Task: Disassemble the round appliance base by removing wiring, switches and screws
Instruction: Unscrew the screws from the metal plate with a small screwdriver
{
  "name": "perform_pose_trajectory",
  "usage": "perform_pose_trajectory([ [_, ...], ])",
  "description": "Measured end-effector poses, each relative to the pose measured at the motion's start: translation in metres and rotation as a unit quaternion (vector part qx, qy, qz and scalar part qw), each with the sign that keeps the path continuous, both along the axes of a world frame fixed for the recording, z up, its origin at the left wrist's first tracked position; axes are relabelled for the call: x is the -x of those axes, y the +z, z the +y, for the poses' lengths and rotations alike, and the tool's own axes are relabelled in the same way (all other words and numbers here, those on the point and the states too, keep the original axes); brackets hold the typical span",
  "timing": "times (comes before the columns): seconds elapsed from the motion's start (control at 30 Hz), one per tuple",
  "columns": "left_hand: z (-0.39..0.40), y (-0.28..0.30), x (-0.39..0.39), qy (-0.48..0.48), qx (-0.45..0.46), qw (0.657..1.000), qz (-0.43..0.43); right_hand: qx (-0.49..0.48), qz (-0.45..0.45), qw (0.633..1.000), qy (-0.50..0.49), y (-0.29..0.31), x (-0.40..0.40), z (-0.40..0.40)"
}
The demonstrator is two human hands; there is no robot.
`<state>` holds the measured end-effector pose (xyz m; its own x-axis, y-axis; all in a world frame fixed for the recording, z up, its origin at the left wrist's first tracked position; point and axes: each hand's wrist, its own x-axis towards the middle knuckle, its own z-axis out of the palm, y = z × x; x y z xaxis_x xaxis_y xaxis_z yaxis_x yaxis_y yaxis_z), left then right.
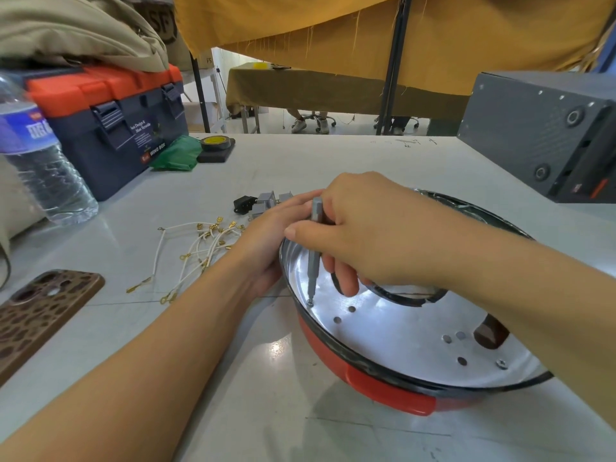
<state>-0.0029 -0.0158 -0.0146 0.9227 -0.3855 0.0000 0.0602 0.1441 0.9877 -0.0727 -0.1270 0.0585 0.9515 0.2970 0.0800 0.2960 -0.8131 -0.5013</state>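
My right hand (366,228) pinched the bit (314,251) on a screw (310,302) while my left hand (270,241) gripped the base (383,381); tilted, it might have slipped off.

Red round base (383,388), silver inner plate up, near right. Screw (310,303) seated at plate's left edge. White wires (196,251) and grey switches (266,203) loose, left.
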Motion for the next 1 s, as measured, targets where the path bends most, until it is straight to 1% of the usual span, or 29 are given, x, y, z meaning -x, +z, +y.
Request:
perform_pose_trajectory([
  [0.1, 0.000, 0.000, 0.000, 0.003, -0.003, 1.000, -0.007, 0.006, 0.012, 1.000, 0.026, 0.003, 0.001, -0.003],
  [0.2, 0.001, 0.001, -0.001, 0.003, 0.012, 1.000, 0.009, 0.013, 0.039, 0.998, 0.050, 0.006, 0.003, -0.006],
  [0.37, 0.001, -0.001, -0.005, 0.008, 0.032, 0.999, 0.034, -0.008, 0.087, 0.992, 0.088, 0.011, -0.002, -0.013],
  [0.6, 0.004, 0.000, -0.006, -0.034, 0.038, 0.998, 0.035, -0.023, 0.159, 0.978, 0.132, 0.019, -0.010, -0.015],
  [0.73, 0.005, 0.000, -0.005, -0.041, 0.019, 0.999, 0.024, -0.022, 0.137, 0.978, 0.156, 0.017, -0.013, -0.014],
  [0.87, 0.003, 0.000, -0.004, -0.048, 0.018, 0.999, 0.004, -0.071, 0.147, 0.975, 0.153, 0.006, -0.016, -0.015],
  [1.0, 0.003, -0.001, -0.002, -0.054, 0.026, 0.998, -0.011, -0.161, 0.157, 0.964, 0.139, -0.008, -0.016, -0.013],
])
